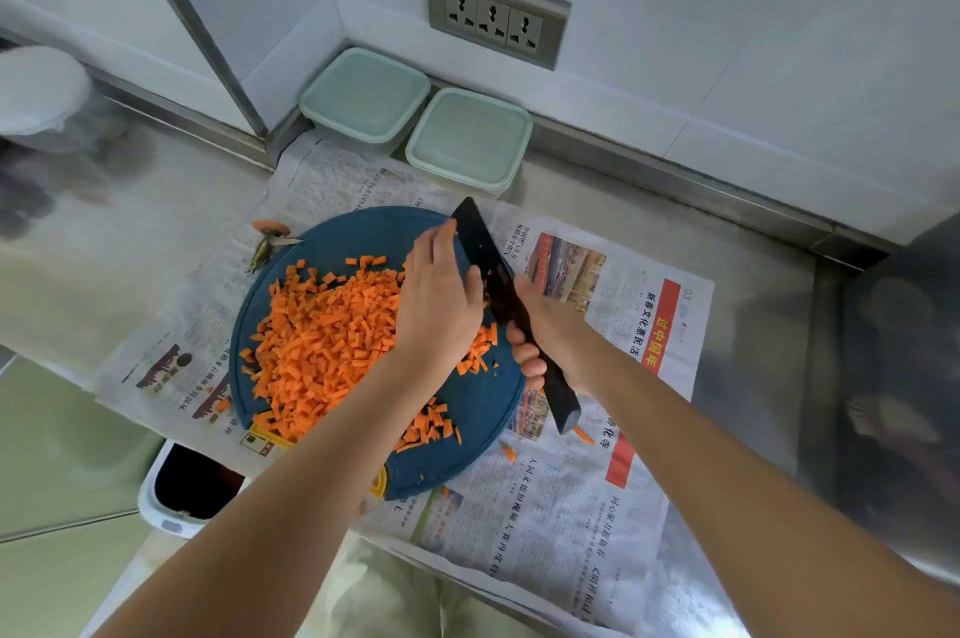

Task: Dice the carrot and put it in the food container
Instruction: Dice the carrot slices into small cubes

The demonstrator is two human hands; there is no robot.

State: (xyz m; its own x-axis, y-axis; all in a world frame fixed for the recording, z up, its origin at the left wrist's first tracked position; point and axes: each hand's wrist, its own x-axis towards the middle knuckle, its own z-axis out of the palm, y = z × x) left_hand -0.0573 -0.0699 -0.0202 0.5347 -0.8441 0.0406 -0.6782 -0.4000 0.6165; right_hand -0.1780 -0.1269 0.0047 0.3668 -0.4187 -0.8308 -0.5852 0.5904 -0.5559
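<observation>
A big heap of diced carrot (322, 341) covers the round blue cutting board (332, 237). My right hand (545, 325) grips the handle of a dark cleaver (485, 252) whose blade stands on the board's right side. My left hand (441, 294) lies flat-fingered against the blade's left face, over the carrot beside it. Two lidded pale green food containers (366, 99) (470, 141) stand against the back wall, apart from the board. Whatever lies under my left hand is hidden.
Newspaper (597, 492) is spread under the board on the steel counter. A carrot top and peel scraps (270, 234) lie at the board's upper left. A white bin (182, 486) stands below the counter's front edge. Wall sockets (493, 16) sit above the containers.
</observation>
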